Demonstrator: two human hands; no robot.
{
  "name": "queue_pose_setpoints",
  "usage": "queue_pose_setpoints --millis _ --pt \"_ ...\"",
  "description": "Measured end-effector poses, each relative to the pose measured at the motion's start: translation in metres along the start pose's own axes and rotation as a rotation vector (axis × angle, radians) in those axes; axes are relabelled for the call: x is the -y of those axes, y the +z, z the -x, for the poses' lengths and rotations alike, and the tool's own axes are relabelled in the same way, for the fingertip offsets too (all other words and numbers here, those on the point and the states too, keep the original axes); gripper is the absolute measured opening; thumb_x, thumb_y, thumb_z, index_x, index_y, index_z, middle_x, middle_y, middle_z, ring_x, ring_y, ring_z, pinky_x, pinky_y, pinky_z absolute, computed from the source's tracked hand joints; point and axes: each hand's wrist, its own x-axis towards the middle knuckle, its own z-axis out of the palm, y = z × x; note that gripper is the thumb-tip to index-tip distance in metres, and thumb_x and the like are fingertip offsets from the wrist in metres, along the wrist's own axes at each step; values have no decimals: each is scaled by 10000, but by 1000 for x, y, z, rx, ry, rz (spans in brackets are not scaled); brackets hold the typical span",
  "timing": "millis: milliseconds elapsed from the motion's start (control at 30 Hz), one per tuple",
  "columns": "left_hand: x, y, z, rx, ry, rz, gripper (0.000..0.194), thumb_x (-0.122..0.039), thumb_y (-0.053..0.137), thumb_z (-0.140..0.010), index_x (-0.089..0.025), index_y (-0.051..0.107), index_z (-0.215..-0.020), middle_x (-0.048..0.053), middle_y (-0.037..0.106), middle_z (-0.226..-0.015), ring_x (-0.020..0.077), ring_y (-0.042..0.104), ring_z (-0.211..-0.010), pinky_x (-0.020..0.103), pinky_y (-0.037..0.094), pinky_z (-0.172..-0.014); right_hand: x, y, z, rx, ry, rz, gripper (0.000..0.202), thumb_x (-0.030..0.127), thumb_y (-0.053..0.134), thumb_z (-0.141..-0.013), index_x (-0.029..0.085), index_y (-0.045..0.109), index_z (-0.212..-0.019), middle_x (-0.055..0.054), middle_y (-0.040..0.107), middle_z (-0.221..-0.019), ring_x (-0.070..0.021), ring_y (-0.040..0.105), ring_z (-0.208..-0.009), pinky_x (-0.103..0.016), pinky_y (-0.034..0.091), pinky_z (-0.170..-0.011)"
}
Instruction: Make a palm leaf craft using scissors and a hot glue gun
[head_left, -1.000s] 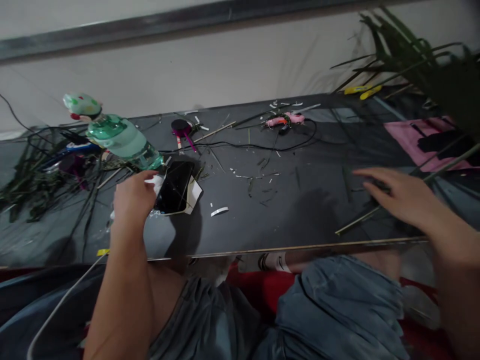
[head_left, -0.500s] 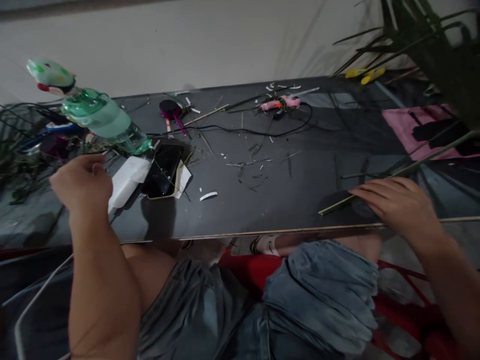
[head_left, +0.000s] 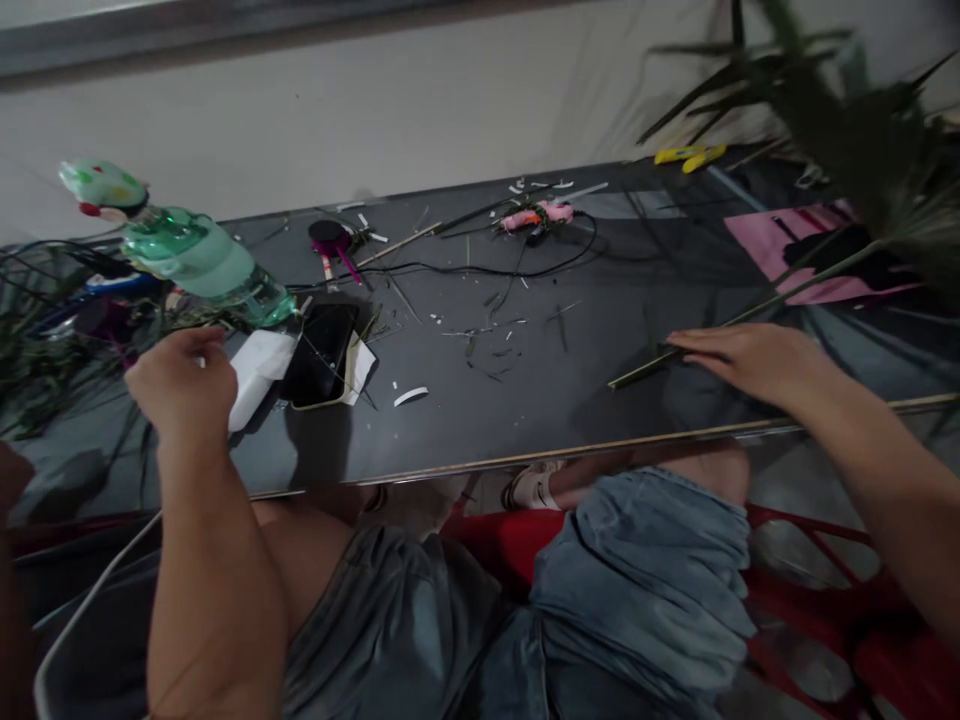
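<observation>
My right hand [head_left: 754, 362] is closed round the stalk of a palm leaf [head_left: 637, 376], just above the table [head_left: 480, 420]. The stalk's cut end points left, and its blurred fan of blades [head_left: 862, 120] rises at the upper right. My left hand [head_left: 184, 382] is curled, thumb against fingers, above the table's left side; whatever it may hold is hidden. Beside it lie a white block-shaped item [head_left: 259, 375] and a dark-screened phone [head_left: 322, 355]. Behind them a green plastic bottle [head_left: 202, 255] appears tilted, with a patterned topper [head_left: 105, 185].
A pink glue gun [head_left: 536, 215] with a black cable lies toward the back. Yellow-handled scissors or cutters [head_left: 690, 157] and a pink sheet [head_left: 765, 255] are at right. Leaf scraps are scattered mid-table. Cut greenery [head_left: 37, 370] lies left; part of another person's hand [head_left: 11, 475] shows at the left edge.
My right hand and the palm leaf have moved left and slightly up in the view. The left hand stays curled, shifted slightly right. Another person's hand has come in at the left edge.
</observation>
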Motion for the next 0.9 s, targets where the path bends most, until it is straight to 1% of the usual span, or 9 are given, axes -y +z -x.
queue_pose_setpoints --millis 67,133,233,333,467,600,767,833,900 --pt "-1 0 0 42 -17 -59 568 -466 385 -703 -243 678 -1136 143 720 -1108 345 611 -1148 530 421 -930 3 -1 2 -16 68 -54 295 228 659 -782 350 777 -1022 -18 750 -987 -244 721 -819 -360 558 -718" --pt "-4 -3 2 114 -10 -104 644 -494 309 -739 -255 630 -1244 138 674 -1233 328 573 -1211 513 414 -946 12 -13 5 -202 86 -139 253 299 666 -799 295 786 -1021 -36 757 -884 -240 718 -749 -358 565 -677" --pt "-12 -6 6 145 -18 -123 714 -516 262 -724 -238 601 -1288 140 649 -1281 340 543 -1244 533 399 -936 39 -42 5 -444 23 -508 305 376 661 -827 209 774 -1055 -73 751 -963 -238 727 -815 -363 601 -710" --pt "-19 -6 9 155 -4 -105 738 -527 291 -675 -268 588 -1300 135 688 -1210 372 507 -1279 575 363 -929 76 -64 -9 -438 -58 -882 285 295 680 -822 181 756 -1072 -83 730 -1070 -228 729 -884 -339 628 -692" --pt "-19 -5 9 176 5 -63 753 -544 284 -691 -235 576 -1311 174 683 -1199 388 458 -1326 589 329 -924 113 -66 -43 -272 -131 -1048 301 229 681 -807 207 733 -1103 -61 704 -1152 -256 707 -996 -388 644 -738" --pt "-8 -2 5 137 17 -42 694 -529 319 -706 -233 623 -1255 153 674 -1233 372 531 -1264 554 375 -941 128 -57 -75 -243 -123 -1073 370 296 722 -803 247 694 -1169 -53 672 -1223 -283 674 -1074 -434 626 -823" --pt "2 5 -2 19 -18 -90 571 -438 375 -714 -194 695 -1118 132 724 -1114 329 642 -1109 492 449 -912 121 -44 -107 -286 -89 -1004 420 357 660 -837 217 657 -1233 -87 667 -1225 -257 687 -1001 -410 607 -783" --pt "3 3 -4 34 2 -71 535 -427 395 -725 -206 695 -1109 124 730 -1094 330 647 -1099 493 460 -903 114 -33 -115 -278 -11 -786 396 383 627 -846 180 687 -1181 -112 710 -1086 -263 694 -931 -433 588 -783" --pt "6 -4 -6 -12 -36 -52 533 -425 406 -734 -189 689 -1118 142 724 -1097 341 651 -1085 500 468 -891 108 -19 -119 -265 109 -435 455 414 657 -811 152 688 -1182 -140 718 -965 -309 680 -932 -497 551 -826"
